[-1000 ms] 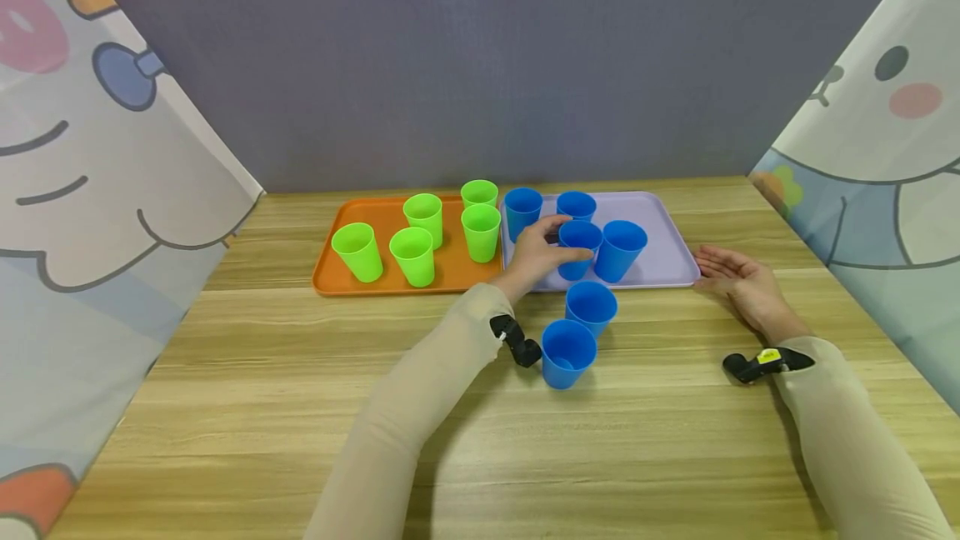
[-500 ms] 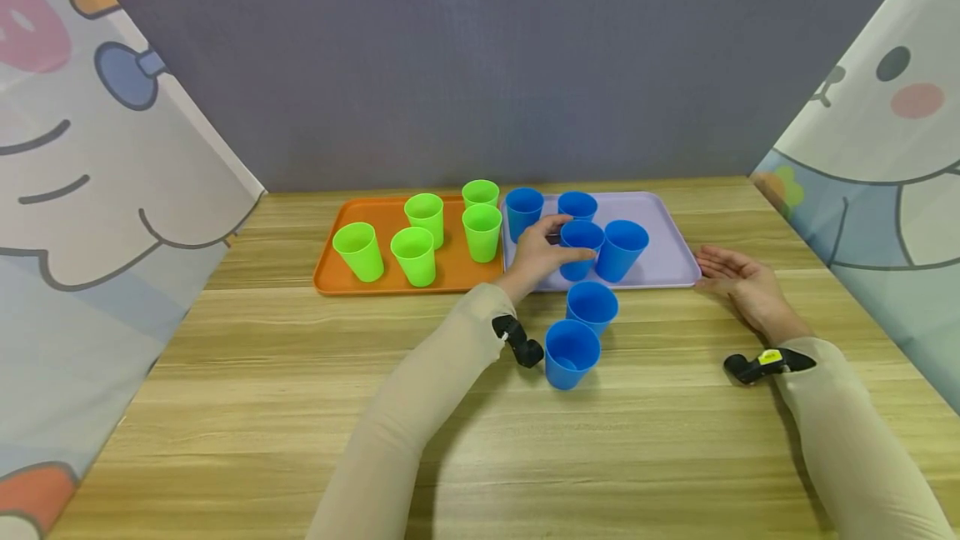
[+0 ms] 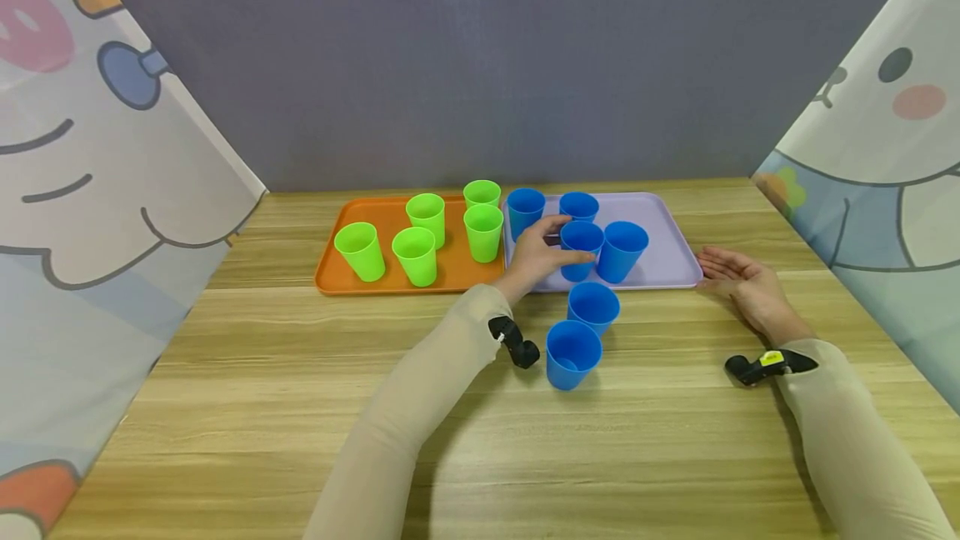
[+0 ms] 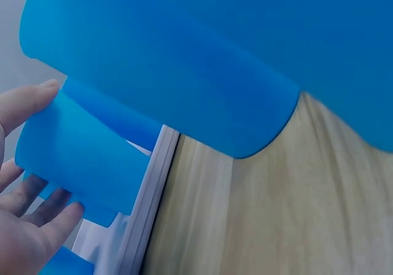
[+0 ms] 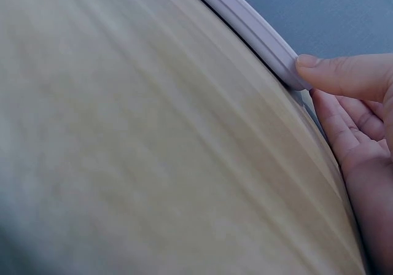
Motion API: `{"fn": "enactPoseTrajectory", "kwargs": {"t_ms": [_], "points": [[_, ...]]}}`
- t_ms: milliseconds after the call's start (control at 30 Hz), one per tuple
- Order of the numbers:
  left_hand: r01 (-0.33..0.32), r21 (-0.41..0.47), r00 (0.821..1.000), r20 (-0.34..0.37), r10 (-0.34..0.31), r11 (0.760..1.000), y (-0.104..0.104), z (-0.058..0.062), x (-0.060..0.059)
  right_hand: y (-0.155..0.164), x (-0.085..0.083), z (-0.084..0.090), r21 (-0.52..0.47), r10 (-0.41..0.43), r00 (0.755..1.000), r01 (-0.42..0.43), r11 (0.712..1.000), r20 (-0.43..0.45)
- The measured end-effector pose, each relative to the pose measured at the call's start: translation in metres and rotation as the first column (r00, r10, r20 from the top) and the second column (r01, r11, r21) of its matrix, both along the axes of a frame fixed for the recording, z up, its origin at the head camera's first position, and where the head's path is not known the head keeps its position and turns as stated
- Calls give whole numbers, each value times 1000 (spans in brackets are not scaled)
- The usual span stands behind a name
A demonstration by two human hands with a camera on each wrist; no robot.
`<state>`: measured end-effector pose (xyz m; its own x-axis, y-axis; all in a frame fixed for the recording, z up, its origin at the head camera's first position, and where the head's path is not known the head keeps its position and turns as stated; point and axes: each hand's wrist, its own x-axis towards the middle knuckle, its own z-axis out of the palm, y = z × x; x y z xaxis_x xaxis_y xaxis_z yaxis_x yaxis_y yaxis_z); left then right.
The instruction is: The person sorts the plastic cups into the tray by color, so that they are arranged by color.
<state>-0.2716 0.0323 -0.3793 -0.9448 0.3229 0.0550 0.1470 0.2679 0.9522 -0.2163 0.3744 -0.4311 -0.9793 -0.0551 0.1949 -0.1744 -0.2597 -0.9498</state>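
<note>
My left hand [image 3: 534, 258] reaches over the lavender tray [image 3: 663, 252] and holds an upright blue cup [image 3: 581, 250]. In the left wrist view, the thumb lies on one side of this cup [image 4: 83, 155] and the fingers on the other. Close to its right stands another blue cup [image 3: 621, 252]; behind are two more, a left one [image 3: 525, 211] and a right one [image 3: 579, 206]. My right hand [image 3: 750, 294] rests at the tray's front right corner. Its thumb [image 5: 344, 75] touches the rim, and the other fingers lie loosely beside the corner.
Two blue cups, a farther one [image 3: 593, 307] and a nearer one [image 3: 573, 355], stand on the wooden table [image 3: 600, 457] before the lavender tray. An orange tray [image 3: 337, 265] with several green cups [image 3: 415, 257] adjoins it on the left. A grey panel [image 3: 495, 65] rises behind.
</note>
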Motion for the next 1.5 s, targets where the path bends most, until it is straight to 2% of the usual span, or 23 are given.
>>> {"fn": "enactPoseTrajectory", "kwargs": {"t_ms": [433,733,867,1000,1067,1167,1233,1367,1500], "points": [[-33,61,999,-38,35,998,-17,9,3,0,0,0,0,-3,1000,3,1000,0],[-41,164,998,-35,47,986,-39,18,4,-1,1,2,-21,8,1000,-9,1000,-11],[16,202,999,-53,-5,979,-47,19,8,-1,1,1,-24,11,1000,-12,1000,-14],[133,204,990,-63,-123,970,-53,17,13,0,1,1,-21,7,1000,-7,1000,-13],[200,195,980,-61,-192,960,-54,16,16,0,1,1,-20,4,1000,-4,1000,-11],[308,199,951,-55,-303,931,-55,14,19,-1,1,2,-19,3,1000,-4,1000,-9],[379,200,925,-45,-378,904,-54,13,21,-1,2,2,-13,2,1000,-2,1000,-10],[500,215,860,-11,-510,839,-51,10,23,-1,2,2,-6,-1,1000,1,1000,-9],[569,221,808,30,-589,792,-48,8,23,-2,2,2,-13,8,1000,-8,1000,-6]]}}
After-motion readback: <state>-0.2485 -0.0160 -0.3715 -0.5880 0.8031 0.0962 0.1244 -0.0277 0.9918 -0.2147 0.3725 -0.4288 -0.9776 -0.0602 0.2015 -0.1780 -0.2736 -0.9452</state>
